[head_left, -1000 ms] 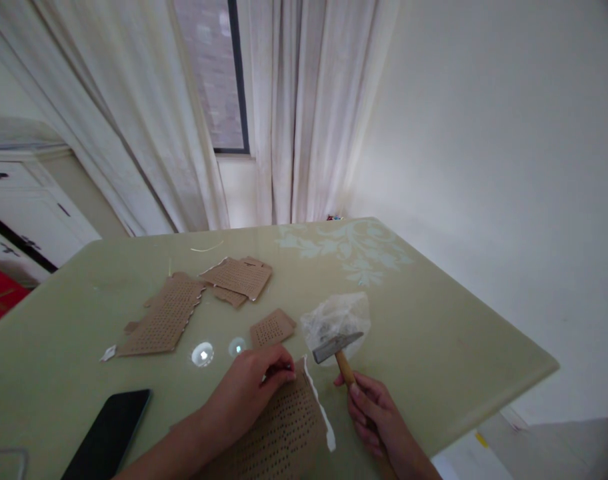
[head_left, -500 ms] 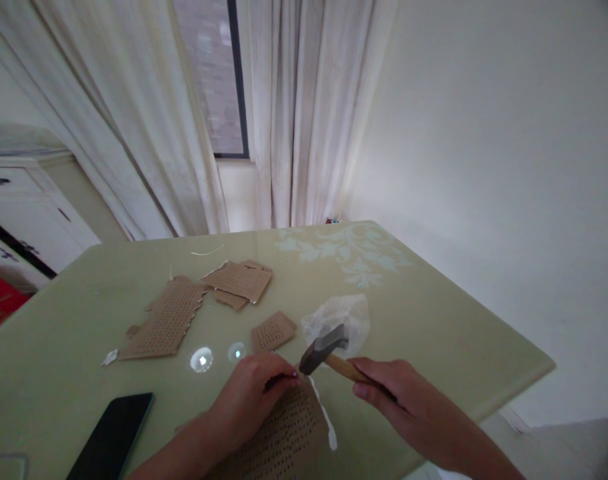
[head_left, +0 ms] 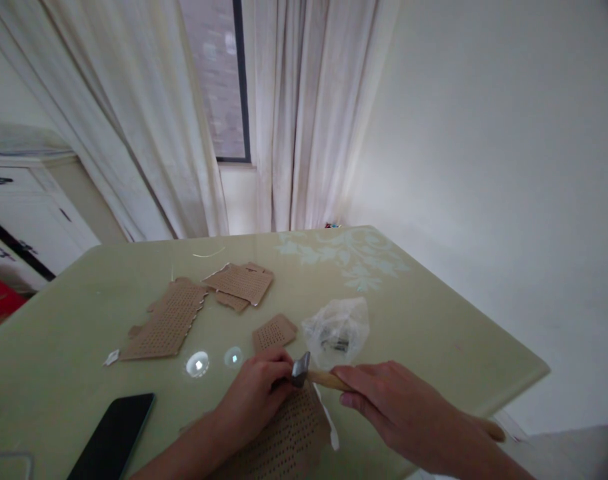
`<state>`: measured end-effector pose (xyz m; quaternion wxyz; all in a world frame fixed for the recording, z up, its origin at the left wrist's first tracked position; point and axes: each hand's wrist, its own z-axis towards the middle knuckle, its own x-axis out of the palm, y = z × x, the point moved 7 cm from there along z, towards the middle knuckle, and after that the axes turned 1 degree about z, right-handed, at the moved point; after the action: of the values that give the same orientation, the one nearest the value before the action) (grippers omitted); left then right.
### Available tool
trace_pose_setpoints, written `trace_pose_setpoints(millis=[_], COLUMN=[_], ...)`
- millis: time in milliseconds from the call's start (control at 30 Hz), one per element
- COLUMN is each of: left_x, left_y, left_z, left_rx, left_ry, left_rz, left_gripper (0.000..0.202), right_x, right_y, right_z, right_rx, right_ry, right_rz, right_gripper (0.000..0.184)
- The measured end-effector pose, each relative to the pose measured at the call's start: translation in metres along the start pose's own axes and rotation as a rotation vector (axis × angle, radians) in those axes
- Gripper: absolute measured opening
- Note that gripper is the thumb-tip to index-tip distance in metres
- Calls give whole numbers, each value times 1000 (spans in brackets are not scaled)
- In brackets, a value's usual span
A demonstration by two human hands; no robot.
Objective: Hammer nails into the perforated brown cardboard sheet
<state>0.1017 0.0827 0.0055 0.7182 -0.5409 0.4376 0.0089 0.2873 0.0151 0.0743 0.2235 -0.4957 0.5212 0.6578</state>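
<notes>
My right hand (head_left: 389,407) is wrapped round the wooden handle of a hammer (head_left: 301,370). The metal head is down at the fingertips of my left hand (head_left: 257,390). Those fingers are pinched together at the far edge of a perforated brown cardboard piece (head_left: 289,433); what they hold is hidden behind the hammer head. Rows of small holes cover this cardboard, and a white strip (head_left: 329,420) runs along its right edge. Just beyond the hammer lies a clear plastic bag (head_left: 337,327) with dark slim pieces in it.
A small perforated cardboard piece (head_left: 274,331) lies beyond my left hand. Farther left are a larger piece (head_left: 167,320) and a stack of pieces (head_left: 241,283). A black phone (head_left: 111,437) rests at front left. The table's right edge (head_left: 464,307) runs beside a white wall.
The hammer head has come down and left onto my left fingertips, covering the tiny shiny spot that showed there. More of the plastic bag is now visible.
</notes>
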Motion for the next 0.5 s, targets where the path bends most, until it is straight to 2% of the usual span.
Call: trace_pose_setpoints(millis=[133,167,267,367,500], left_x=[-2,-4,-8,-7,-5], left_y=[-1,-1,1,6,7], left_z=[-4,-6,-17,-25,-27], left_rx=[-51,-59,-96,-158,-183], left_ry=[23,25,6,41,83], left_rz=[12,25,107,151,131], left_gripper=[9,14,50,62,49], right_x=[-11,-14,-19,-10,10], right_y=[0,0,-1,-4,-6], right_z=[-2,-2,-4,-4,-2], right_rx=[34,42,50,44,16], right_ry=[-27,-35,-55,-37,15], right_rz=[54,58,44,33,-45], right_gripper=[23,24,25,24,20])
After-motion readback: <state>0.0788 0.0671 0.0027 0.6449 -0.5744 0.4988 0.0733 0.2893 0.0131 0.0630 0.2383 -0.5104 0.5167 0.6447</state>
